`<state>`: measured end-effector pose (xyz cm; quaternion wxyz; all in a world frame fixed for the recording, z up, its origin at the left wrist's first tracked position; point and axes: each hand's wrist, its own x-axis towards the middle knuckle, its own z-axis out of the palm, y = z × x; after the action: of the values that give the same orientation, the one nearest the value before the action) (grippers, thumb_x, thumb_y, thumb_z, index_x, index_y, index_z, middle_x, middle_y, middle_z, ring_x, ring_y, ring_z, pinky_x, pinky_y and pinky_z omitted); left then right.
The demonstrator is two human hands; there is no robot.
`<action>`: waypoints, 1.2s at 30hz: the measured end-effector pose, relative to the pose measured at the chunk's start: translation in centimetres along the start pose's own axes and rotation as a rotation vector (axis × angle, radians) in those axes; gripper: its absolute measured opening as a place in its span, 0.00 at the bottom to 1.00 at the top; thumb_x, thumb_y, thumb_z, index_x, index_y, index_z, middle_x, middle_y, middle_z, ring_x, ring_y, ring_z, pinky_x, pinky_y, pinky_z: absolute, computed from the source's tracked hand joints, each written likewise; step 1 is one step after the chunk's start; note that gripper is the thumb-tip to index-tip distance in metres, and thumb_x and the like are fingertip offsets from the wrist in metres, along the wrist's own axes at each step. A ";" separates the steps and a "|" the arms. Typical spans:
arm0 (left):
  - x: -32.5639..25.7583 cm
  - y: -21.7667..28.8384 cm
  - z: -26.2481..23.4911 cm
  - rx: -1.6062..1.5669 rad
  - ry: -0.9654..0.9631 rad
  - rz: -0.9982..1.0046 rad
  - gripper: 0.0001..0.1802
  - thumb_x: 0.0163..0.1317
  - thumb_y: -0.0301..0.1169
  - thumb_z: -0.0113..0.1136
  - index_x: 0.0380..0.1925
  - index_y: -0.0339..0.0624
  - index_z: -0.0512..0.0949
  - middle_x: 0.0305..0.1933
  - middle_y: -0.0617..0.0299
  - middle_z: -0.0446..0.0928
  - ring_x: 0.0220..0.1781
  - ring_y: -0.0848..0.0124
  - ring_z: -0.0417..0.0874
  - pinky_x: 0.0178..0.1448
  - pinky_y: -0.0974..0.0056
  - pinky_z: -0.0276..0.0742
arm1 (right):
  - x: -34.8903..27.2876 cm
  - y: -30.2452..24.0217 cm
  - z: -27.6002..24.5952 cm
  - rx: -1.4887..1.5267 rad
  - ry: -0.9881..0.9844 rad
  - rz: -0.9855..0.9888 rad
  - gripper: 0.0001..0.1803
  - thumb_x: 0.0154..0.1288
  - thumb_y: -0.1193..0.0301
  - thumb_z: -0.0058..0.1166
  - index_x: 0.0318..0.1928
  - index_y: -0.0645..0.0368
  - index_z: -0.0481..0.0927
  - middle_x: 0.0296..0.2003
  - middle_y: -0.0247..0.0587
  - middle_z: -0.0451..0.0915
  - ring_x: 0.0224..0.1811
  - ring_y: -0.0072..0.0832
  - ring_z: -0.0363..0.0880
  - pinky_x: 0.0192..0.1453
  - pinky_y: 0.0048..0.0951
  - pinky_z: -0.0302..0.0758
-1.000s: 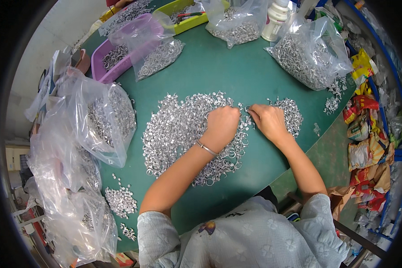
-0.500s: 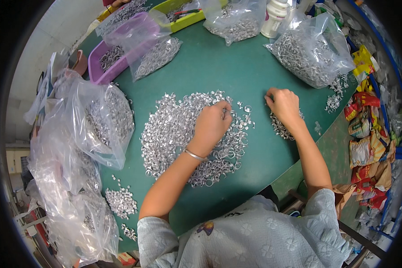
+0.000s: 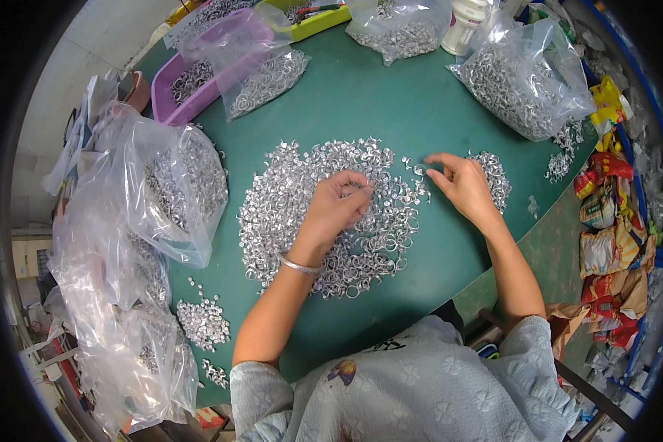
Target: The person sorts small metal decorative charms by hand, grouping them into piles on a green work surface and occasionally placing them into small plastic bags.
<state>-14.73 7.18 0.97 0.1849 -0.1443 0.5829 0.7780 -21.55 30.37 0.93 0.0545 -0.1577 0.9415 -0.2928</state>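
Observation:
A broad pile of small silvery metal rings (image 3: 283, 199) is spread over the middle of the green table (image 3: 376, 96). My left hand (image 3: 337, 205) hovers over this pile, thumb and fingers pinched together; whatever lies between the fingertips is too small to make out. Just off the pile's right edge, my right hand (image 3: 460, 186) has thumb and forefinger apart, with nothing visible between them. A few loose rings (image 3: 415, 168) lie close to those fingertips. Partly behind the right hand sits a smaller heap of rings (image 3: 496, 180).
Clear bags of metal parts stand at the left (image 3: 173, 184), back (image 3: 398, 37) and back right (image 3: 523, 81). A purple tray (image 3: 171, 110), a yellow-green tray (image 3: 324, 20) and a white bottle (image 3: 464, 26) are at the back. Another small heap (image 3: 202, 323) lies front left.
My right hand has moved left from the smaller heap toward the main pile, and its thumb and forefinger have spread. My left hand has shifted slightly left, still pinched. The whole view has shifted slightly.

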 end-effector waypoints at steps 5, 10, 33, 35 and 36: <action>-1.0 0.4 -0.6 -0.253 -0.111 -0.073 0.05 0.63 0.24 0.56 0.39 0.41 0.73 0.25 0.67 0.70 0.18 0.85 0.60 0.19 0.78 0.51 | 0.4 0.1 1.7 -0.176 0.046 -0.143 0.09 0.59 0.64 0.61 0.37 0.54 0.84 0.22 0.48 0.80 0.26 0.47 0.80 0.32 0.44 0.75; -2.6 0.3 -0.4 -0.386 -0.053 -0.101 0.04 0.67 0.28 0.53 0.38 0.39 0.73 0.26 0.63 0.69 0.19 0.83 0.60 0.18 0.79 0.51 | -0.3 1.0 0.7 0.261 -0.008 -0.021 0.10 0.66 0.66 0.56 0.33 0.60 0.82 0.15 0.38 0.74 0.16 0.28 0.71 0.23 0.33 0.68; -13.8 -9.6 4.2 -0.887 -0.002 -0.521 0.16 0.73 0.37 0.42 0.47 0.40 0.75 0.36 0.61 0.80 0.38 0.73 0.82 0.45 0.65 0.80 | -13.5 -9.4 4.2 0.584 -0.333 -0.684 0.03 0.62 0.76 0.55 0.34 0.63 0.77 0.29 0.42 0.73 0.31 0.33 0.73 0.34 0.31 0.69; -14.1 -10.8 3.5 -1.052 -0.105 -0.462 0.16 0.73 0.37 0.44 0.47 0.39 0.76 0.37 0.60 0.80 0.40 0.68 0.83 0.46 0.63 0.82 | -13.3 -9.1 4.0 0.536 -0.480 -0.811 0.08 0.56 0.75 0.60 0.37 0.63 0.78 0.36 0.40 0.77 0.41 0.35 0.76 0.46 0.34 0.71; -14.4 -10.7 3.3 -0.990 -0.092 -0.455 0.16 0.73 0.38 0.44 0.46 0.39 0.76 0.37 0.59 0.80 0.40 0.68 0.84 0.45 0.63 0.83 | -13.3 -8.2 3.9 0.621 -0.453 -0.718 0.11 0.55 0.74 0.61 0.39 0.63 0.79 0.39 0.39 0.78 0.44 0.37 0.76 0.49 0.35 0.70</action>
<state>2.92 11.32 -0.93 0.2839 -0.3025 0.0926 0.9051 -6.10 26.27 2.53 0.1974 -0.5061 0.6616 -0.5169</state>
